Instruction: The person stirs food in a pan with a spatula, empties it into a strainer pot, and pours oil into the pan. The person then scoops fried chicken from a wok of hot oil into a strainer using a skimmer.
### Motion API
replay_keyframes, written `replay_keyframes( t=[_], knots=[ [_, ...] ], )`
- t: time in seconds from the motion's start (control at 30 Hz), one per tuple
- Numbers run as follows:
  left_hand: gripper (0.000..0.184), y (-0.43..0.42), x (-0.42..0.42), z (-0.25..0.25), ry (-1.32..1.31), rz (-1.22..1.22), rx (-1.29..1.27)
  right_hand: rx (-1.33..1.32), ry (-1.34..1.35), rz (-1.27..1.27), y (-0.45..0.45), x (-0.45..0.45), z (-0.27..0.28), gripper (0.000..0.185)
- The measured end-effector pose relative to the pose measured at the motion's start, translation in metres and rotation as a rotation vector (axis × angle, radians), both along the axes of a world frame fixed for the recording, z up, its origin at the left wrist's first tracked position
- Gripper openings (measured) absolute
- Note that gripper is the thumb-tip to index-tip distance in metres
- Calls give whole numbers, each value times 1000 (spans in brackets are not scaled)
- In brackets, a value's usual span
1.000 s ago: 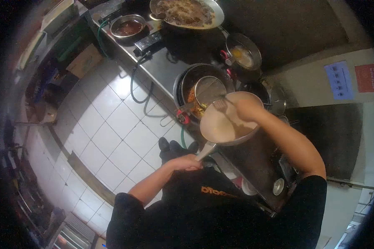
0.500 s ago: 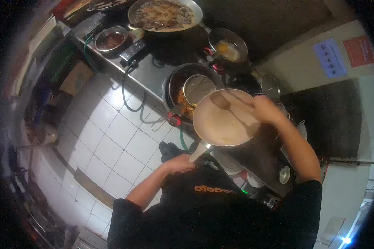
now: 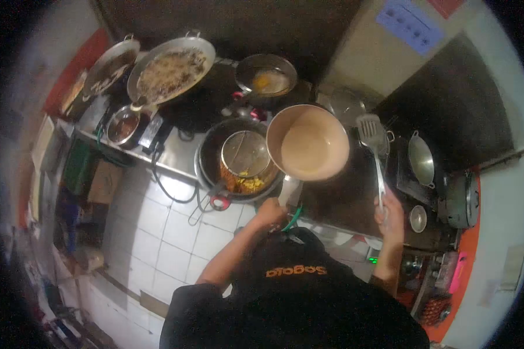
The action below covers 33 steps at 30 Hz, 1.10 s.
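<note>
My left hand (image 3: 272,214) is closed round the handle of a beige pan (image 3: 276,136), which it holds up in front of my body. A pale, slightly shiny patch covers the pan's bottom; I cannot tell whether it is liquid. To the right of the pan, my right hand (image 3: 390,214) grips a slotted spatula (image 3: 371,131) by its handle, with the blade pointing away from me and apart from the pan. Left of the beige pan, a strainer (image 3: 244,152) rests in a dark pan (image 3: 208,152) with orange and yellow food (image 3: 247,185).
At the back stand a large wok (image 3: 172,72) of bubbling food and a smaller pan (image 3: 266,74) with an egg in oil. A sauce pot (image 3: 124,125) sits at the left. On the right are a steel wok (image 3: 421,158), a small bowl (image 3: 418,218) and a lidded pot (image 3: 463,200).
The spatula has moved from over the beige pan to its right side, with my right hand drawn back toward me. The pan is still in my left hand. The camera view has shifted.
</note>
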<state>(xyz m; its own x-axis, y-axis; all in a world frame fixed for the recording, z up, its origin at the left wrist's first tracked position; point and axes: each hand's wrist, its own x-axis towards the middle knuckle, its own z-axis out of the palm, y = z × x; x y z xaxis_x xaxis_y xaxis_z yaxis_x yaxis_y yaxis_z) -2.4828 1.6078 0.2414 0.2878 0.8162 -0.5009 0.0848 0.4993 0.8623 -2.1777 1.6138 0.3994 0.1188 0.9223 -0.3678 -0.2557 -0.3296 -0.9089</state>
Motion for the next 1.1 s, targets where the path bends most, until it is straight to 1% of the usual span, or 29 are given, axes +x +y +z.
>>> replay_keyframes(
  t=[0.07, 0.1, 0.13, 0.17, 0.2, 0.23, 0.27, 0.3, 0.33, 0.37, 0.4, 0.43, 0.47, 0.53, 0.57, 0.6, 0.67, 0.7, 0.73, 0.77, 0.8, 0.83, 0.87, 0.9, 0.93, 0.97, 1.0, 1.03, 1.1],
  knots=[
    [22, 35, 23, -9, 206, -24, -47, 38, 26, -23, -14, 33, -37, 49],
    [22, 51, 32, -9, 225, -48, -35, -68, -93, -67, -19, 46, -56, 49],
    [23, 67, 42, -7, 269, -17, 65, -179, -212, -111, -25, 60, -77, 49],
    [24, 79, 53, -7, 307, 12, 162, -177, -195, -134, -33, 78, -104, 49],
    [24, 92, 61, -20, 320, -11, 172, -277, -183, -130, -40, 98, -137, 50],
    [26, 105, 66, -42, 218, 21, 72, -380, -170, -122, -47, 116, -171, 52],
    [28, 115, 72, -53, 119, 55, -32, -382, -152, -140, -56, 132, -214, 52],
    [26, 121, 80, -50, 163, 69, -20, -396, -22, -152, -61, 146, -258, 53],
    [26, 124, 87, -42, 181, 52, -17, -410, 109, -161, -63, 154, -282, 54],
    [24, 126, 93, -33, 251, 39, -28, -411, 129, -172, -58, 154, -280, 54],
    [22, 126, 98, -29, 323, 26, -42, -412, 116, -89, -55, 153, -279, 42],
    [22, 127, 98, -51, 286, 31, -32, -415, 103, -6, -50, 150, -280, 32],
    [22, 127, 96, -75, 306, 15, -42, -427, 125, -18, -45, 148, -285, 32],
    [23, 127, 93, -109, 64, 81, -27, -440, 187, 27, -32, 147, -298, 29],
    [27, 127, 96, -106, 65, 70, -63, -351, 136, 13, -28, 146, -316, 28],
    [27, 125, 100, -102, 75, 62, -62, -350, 147, 8, -23, 148, -332, 28],
    [29, 124, 111, -56, 578, 219, 583, -425, 188, 54, -13, 160, -381, 41],
    [31, 132, 116, -40, 785, 235, 702, -408, 160, 3, -10, 163, -401, 33],
    [33, 143, 123, -22, 991, 253, 821, -395, 172, -5, -11, 164, -437, 33],
    [30, 159, 143, 9, 872, 284, 670, -400, -454, 139, -13, 164, -479, 30],
    [30, 182, 158, 22, 876, 276, 680, -384, -1081, 280, -7, 165, -506, 27],
    [27, 206, 172, 29, 837, 144, 749, -387, -1071, 274, 2, 162, -486, 27],
    [23, 233, 187, 30, 794, 10, 814, -343, -1276, 181, 5, 156, -446, 33],
    [18, 260, 205, 20, 731, 9, 828, -298, -1479, 84, 14, 153, -419, 38],
    [17, 290, 229, 20, 751, -57, 982, -306, -1472, 84, 20, 154, -434, 38],
    [17, 324, 254, 21, 765, -125, 1138, -201, -1054, -222, 23, 154, -457, 36],
    [19, 364, 273, -5, 804, -216, 1078, -28, -644, -528, 25, 154, -483, 35],
    [23, 403, 289, -37, 842, -309, 1017, -32, -470, -638, 30, 160, -483, 35],
    [25, 457, 331, -55, 1048, -394, 927, -89, -362, -709, 36, 175, -464, 35]
  ],
)
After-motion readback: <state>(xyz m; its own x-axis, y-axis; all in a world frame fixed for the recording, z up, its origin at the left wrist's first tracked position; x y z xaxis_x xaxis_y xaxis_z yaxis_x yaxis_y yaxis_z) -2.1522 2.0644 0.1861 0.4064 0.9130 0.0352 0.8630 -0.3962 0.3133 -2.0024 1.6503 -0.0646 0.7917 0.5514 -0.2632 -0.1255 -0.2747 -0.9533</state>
